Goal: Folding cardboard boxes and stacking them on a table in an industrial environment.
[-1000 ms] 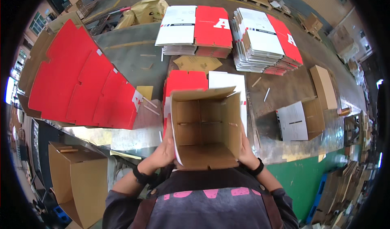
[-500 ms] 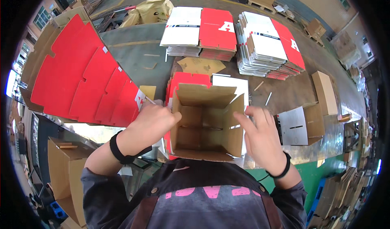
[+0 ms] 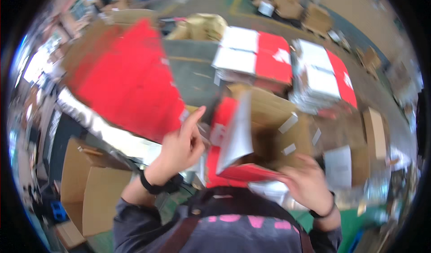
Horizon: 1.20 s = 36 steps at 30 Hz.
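An open cardboard box [image 3: 280, 111] with a brown inside stands tilted in front of me. Its white flap [image 3: 238, 136] rises on the left and its red flap [image 3: 253, 172] leans out toward me. My right hand [image 3: 310, 183] grips the box at its near right corner, thumb at the end of the red flap. To the left of the box, my left hand [image 3: 179, 147] is off it, index finger stretched out and the others partly curled. Under the box lies red printed cardboard [image 3: 215, 163]. Motion blurs the box and both hands.
A fanned row of red cardboard blanks [image 3: 130, 82] stands at left. Two stacks of flat white and red cartons, a left one [image 3: 235, 51] and a right one [image 3: 314, 68], lie at the back. A brown box [image 3: 105, 194] sits low left; another open carton [image 3: 359, 163] lies right.
The box has turned and tilted, and its white and red flaps now show. My left hand has come away from its left side; my right hand has moved down to the near corner. The view has shifted.
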{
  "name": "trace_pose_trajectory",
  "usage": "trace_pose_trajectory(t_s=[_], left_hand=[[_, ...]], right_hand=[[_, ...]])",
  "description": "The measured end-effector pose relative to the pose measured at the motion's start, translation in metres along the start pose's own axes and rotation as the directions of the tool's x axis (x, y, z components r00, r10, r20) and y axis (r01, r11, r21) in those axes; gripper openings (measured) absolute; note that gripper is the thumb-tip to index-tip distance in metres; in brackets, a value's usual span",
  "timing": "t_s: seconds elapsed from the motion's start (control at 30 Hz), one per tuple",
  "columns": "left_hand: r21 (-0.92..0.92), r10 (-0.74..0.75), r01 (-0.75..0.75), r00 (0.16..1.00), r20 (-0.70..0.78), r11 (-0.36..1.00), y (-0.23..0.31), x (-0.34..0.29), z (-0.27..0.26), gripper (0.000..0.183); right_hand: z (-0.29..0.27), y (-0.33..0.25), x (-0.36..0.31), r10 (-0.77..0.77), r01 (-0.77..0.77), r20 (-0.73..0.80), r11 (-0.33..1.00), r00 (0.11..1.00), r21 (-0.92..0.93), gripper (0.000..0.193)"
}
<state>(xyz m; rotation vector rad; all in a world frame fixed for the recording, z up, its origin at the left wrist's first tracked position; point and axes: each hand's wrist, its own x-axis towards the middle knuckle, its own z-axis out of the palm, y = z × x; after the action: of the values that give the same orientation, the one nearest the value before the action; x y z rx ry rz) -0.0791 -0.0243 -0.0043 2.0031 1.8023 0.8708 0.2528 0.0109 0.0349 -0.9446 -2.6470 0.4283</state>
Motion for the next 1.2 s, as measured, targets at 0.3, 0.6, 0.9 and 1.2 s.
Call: trace_pose_trajectory(t_s=[0.3,0.6,0.9,1.2], left_hand=[[-0.119,0.042,-0.059,0.989,-0.140,0.991,0.018,-0.041,-0.123,0.013],[0.389,0.384,-0.118,0.566,-0.730,0.914,-0.067,0.004,-0.239,0.020],[0.279,0.326,-0.195,0.277,-0.904,0.940,-0.070,0.022,-0.198,0.024],[-0.380,0.050,-0.019,0.996,0.073,0.925,-0.043,-0.016,0.037,0.050]], right_hand=[[-0.151,0.028,0.085,0.112,0.194,-0.826,0.947,0.553,0.258,0.034],[-0.162,-0.075,0.310,-0.505,0.618,-0.375,0.721,0.778,0.312,0.022],[-0.143,-0.163,0.351,-0.726,0.722,-0.152,0.686,0.671,-0.088,0.030],[-0.024,0.080,0.194,0.155,-0.080,-0.232,0.950,0.960,0.303,0.031]])
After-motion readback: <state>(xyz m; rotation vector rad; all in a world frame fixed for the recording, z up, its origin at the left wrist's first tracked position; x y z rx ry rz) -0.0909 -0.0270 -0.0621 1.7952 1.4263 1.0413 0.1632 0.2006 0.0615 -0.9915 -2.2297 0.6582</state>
